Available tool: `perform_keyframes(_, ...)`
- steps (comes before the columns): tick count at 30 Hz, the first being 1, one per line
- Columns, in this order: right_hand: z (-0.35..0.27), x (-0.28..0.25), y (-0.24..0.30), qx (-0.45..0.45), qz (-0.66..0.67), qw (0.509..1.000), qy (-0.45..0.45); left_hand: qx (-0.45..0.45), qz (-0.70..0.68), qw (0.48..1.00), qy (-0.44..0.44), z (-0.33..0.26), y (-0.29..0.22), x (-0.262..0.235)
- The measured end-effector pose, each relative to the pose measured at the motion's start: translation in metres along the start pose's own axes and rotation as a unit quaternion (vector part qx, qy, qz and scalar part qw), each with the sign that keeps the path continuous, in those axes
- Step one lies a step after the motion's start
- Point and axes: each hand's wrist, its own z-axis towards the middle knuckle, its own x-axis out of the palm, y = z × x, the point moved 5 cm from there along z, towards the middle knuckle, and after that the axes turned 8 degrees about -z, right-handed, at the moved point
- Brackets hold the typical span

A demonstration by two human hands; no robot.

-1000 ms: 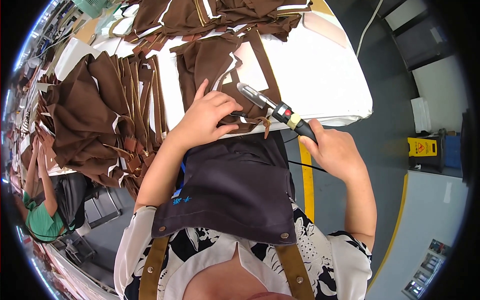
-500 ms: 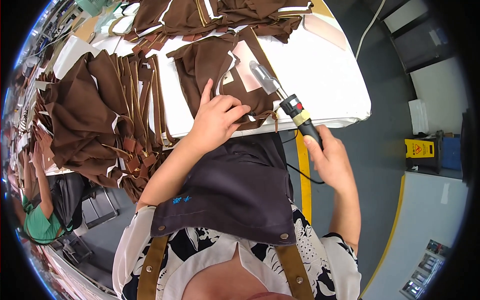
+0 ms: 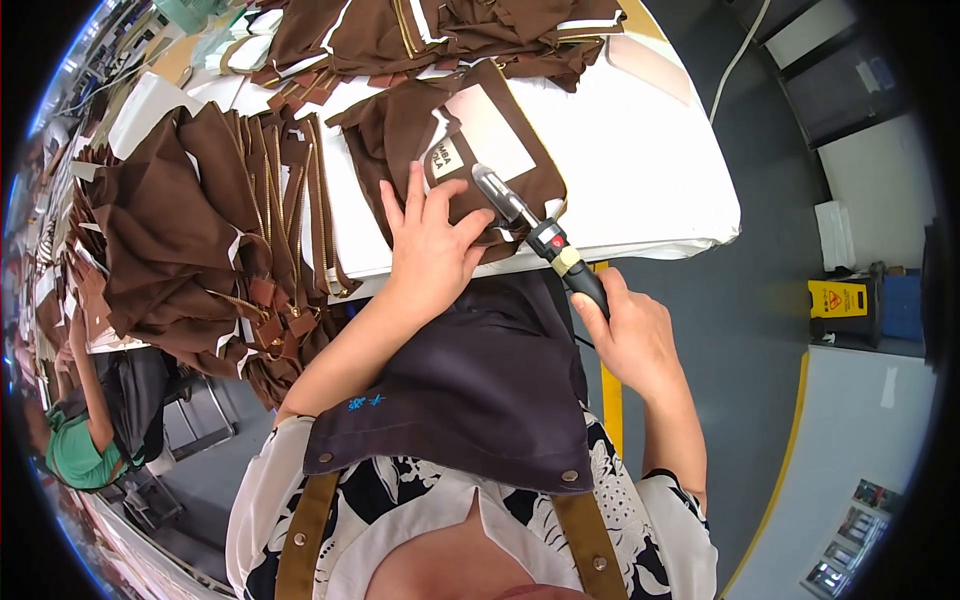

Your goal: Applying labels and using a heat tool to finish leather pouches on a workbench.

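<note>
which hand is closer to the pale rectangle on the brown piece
Left. The left hand is over the brown piece, just below and left of the pale rectangle; the right hand, gripping the tool, is farther off, lower right.

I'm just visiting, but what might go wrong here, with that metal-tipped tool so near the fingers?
The tool in the right hand points close to the left hand; a slip might hurt a finger, though I can't tell if it's hot. Its tip also overlaps the brown fabric piece, which could get marked. The left forearm might nudge the brown pile beside it.
</note>
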Motion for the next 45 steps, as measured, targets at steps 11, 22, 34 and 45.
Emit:
perform_keyframes(11, 0.060, 0.009, 0.036, -0.018, -0.041, 0.999, 0.011, -0.046, -0.019, 0.999, -0.012, -0.008, 0.006, 0.007)
perform_keyframes(22, 0.093, 0.014, 0.045, 0.003, -0.022, 0.999, 0.047, -0.054, -0.041, 0.997, -0.036, -0.008, 0.008, 0.010)
perform_keyframes(34, 0.017, 0.007, 0.021, 0.021, -0.059, 0.992, 0.112, -0.043, -0.047, 0.997, -0.039, -0.010, 0.008, 0.010)
perform_keyframes(45, 0.008, -0.068, -0.001, -0.044, -0.168, 0.971, 0.165, -0.047, -0.049, 0.997, -0.037, -0.005, 0.008, 0.012)
